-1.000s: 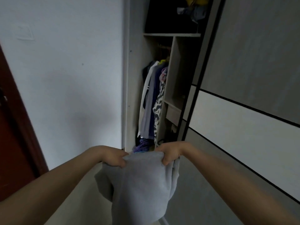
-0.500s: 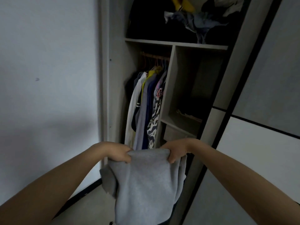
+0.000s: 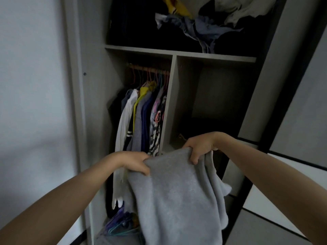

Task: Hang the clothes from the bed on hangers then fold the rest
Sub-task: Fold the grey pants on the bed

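While the left hand point(image 3: 134, 160) and the right hand point(image 3: 200, 147) each clutch the top edge of a grey garment point(image 3: 177, 200), the cloth is stretched between them and hangs down in front of the person. Both grips are tight. The fingers of the left hand are curled over one upper corner, with the cloth bunched under them. The fingers of the right hand are folded over the other corner, which sits a little higher. The garment looks soft and fleecy, falls in loose folds below the right hand, and runs past the bottom edge of the view. Both forearms are bare and reach forward from the lower corners. Just behind the cloth stands an open wardrobe point(image 3: 214, 57). In its left compartment a rail point(image 3: 147, 68) carries a row of hanging clothes point(image 3: 139, 121), white, yellow, grey, blue and patterned, packed close together. On the wardrobe floor under them lies a heap of loose hangers point(image 3: 120, 225), purple and pale green. The right compartment, directly behind the right hand, is dark. On the top shelf lies a rumpled pile of clothes point(image 3: 198, 25). A sliding door point(image 3: 299, 106) stands to the right, and a pale wall point(image 3: 35, 85) to the left.
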`<action>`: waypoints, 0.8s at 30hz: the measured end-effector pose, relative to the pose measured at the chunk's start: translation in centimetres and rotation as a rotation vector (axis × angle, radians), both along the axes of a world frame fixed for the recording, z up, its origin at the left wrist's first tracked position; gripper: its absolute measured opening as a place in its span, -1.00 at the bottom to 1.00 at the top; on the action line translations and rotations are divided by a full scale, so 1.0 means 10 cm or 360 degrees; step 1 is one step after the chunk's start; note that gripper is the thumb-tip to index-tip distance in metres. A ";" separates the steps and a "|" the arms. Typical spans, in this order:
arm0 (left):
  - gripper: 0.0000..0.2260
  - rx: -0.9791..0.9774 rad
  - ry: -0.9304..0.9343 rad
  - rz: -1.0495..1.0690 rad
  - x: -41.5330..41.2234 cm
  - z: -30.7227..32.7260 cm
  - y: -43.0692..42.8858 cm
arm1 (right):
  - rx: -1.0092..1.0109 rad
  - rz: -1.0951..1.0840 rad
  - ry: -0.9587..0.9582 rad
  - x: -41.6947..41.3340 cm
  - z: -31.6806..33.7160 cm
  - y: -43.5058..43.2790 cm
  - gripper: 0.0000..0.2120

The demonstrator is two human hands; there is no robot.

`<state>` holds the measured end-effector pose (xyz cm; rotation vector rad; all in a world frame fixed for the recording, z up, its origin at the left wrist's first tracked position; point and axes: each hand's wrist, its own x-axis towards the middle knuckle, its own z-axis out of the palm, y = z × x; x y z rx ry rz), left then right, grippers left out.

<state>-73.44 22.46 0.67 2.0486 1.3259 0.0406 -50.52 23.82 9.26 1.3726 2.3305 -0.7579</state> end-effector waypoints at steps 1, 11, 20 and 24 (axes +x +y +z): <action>-0.46 0.0029 -0.0074 -0.0027 0.01 0.01 0.08 | -0.0007 -0.0013 0.0011 -0.03 0.03 0.06 -0.65; -0.77 0.0467 -0.0519 -0.0138 0.59 0.06 0.81 | 0.0167 -0.0434 0.0353 0.13 0.09 0.43 -0.77; -0.81 0.0404 -0.0618 -0.0507 0.47 0.45 1.52 | 0.0726 -0.0823 0.1492 0.35 -1.12 -0.05 0.23; -0.75 0.0382 -0.0622 -0.0672 0.49 0.55 1.72 | 0.0952 -0.1237 0.1444 0.17 -1.22 0.12 0.27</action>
